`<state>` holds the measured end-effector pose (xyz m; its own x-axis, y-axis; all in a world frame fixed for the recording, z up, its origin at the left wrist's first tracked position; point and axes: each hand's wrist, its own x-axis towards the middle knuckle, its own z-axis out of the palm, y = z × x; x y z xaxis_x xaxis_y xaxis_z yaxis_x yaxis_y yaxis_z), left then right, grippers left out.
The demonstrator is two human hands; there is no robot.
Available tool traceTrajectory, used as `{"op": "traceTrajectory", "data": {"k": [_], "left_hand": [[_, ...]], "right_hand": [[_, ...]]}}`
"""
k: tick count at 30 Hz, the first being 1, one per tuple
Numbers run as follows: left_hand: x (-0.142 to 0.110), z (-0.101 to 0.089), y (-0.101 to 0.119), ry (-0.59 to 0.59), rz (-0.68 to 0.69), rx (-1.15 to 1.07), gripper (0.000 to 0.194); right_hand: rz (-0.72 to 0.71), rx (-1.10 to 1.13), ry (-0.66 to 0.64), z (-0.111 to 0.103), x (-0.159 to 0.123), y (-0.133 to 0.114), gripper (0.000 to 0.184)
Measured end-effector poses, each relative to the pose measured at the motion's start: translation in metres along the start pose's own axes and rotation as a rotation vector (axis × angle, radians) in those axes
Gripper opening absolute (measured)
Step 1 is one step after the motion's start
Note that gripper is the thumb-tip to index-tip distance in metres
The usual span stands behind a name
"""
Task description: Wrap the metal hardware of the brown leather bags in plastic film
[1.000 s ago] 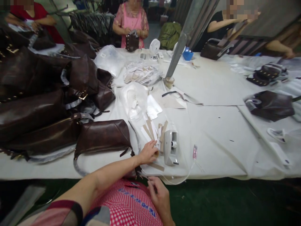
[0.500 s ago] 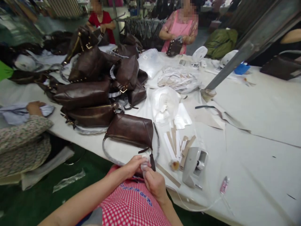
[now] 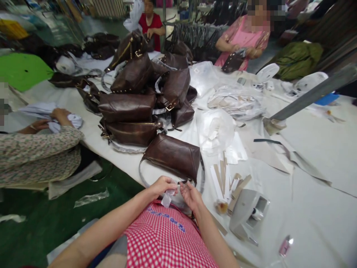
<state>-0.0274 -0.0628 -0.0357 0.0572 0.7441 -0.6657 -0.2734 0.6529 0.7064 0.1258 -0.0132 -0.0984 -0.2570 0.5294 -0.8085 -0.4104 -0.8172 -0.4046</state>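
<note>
A dark brown leather handbag (image 3: pixel 174 154) lies on the table edge in front of me, its strap (image 3: pixel 141 173) wrapped in clear film. Just below it, my left hand (image 3: pixel 164 187) pinches a crumpled piece of whitish plastic film (image 3: pixel 166 199), which hangs under the fingers. My right hand (image 3: pixel 192 196) is closed close beside it, thumb and fingertips together near a small dark strip at the bag's lower edge. What those right fingertips hold is too small to make out.
Brown handbags (image 3: pixel 126 108) are piled at the left. Card strips (image 3: pixel 223 176), a grey tape dispenser (image 3: pixel 248 216) and plastic bags (image 3: pixel 216 130) lie right of my bag. A metal post (image 3: pixel 309 98) slants over the table. A co-worker's hands (image 3: pixel 60 117) hold pale cloth at left.
My hands were together over a wrapped whitish piece; now they are slightly apart, with film hanging from the left. The camera view has turned left. The co-worker's second hand shows on the cloth.
</note>
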Motion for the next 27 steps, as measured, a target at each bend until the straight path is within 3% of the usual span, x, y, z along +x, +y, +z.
{"op": "traceTrajectory", "data": {"k": [6,10,13,18,23,27], "left_hand": [[-0.001,-0.013,0.002,-0.052,0.021,0.172,0.021],[0.003,-0.025,-0.004,-0.067,0.023,0.238,0.017],[0.004,-0.033,-0.007,-0.092,0.015,0.265,0.017],[-0.001,-0.043,-0.009,-0.085,-0.007,0.284,0.023],[-0.01,-0.049,-0.004,-0.091,-0.002,0.294,0.025],[-0.012,-0.05,-0.003,-0.095,-0.033,0.259,0.022]], "right_hand": [[-0.002,0.062,0.129,0.005,0.029,0.016,0.011],[0.017,0.089,0.169,0.001,0.032,0.031,0.021],[-0.071,0.147,0.178,0.0,0.028,0.034,0.019],[-0.191,0.233,0.144,0.006,0.032,0.026,0.022],[-0.198,0.227,0.125,0.008,0.038,0.024,0.027],[-0.148,0.199,0.068,0.004,0.032,0.022,0.02]]}}
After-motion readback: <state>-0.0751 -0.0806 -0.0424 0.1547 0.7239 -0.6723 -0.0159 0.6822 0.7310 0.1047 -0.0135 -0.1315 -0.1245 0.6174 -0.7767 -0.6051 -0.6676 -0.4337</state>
